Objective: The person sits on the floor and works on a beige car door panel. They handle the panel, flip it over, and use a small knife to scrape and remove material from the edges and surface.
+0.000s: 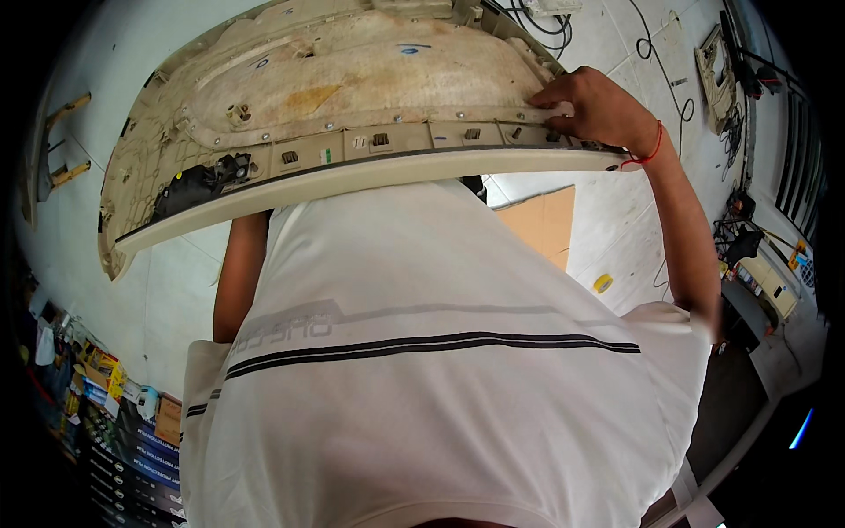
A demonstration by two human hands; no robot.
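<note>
One panel (352, 88), right hand (603, 107) on right end

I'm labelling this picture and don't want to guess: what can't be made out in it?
All in the head view:
Left hand: hidden behind the large beige curved plastic panel; only the bare left forearm shows.
Panel's far edge: partly cut off by the picture's top.
Panel's other face: turned away from the camera.
Right hand: its own fingers hide whether it pinches anything.
Small multicoloured items at lower left: too small to identify singly.
</note>
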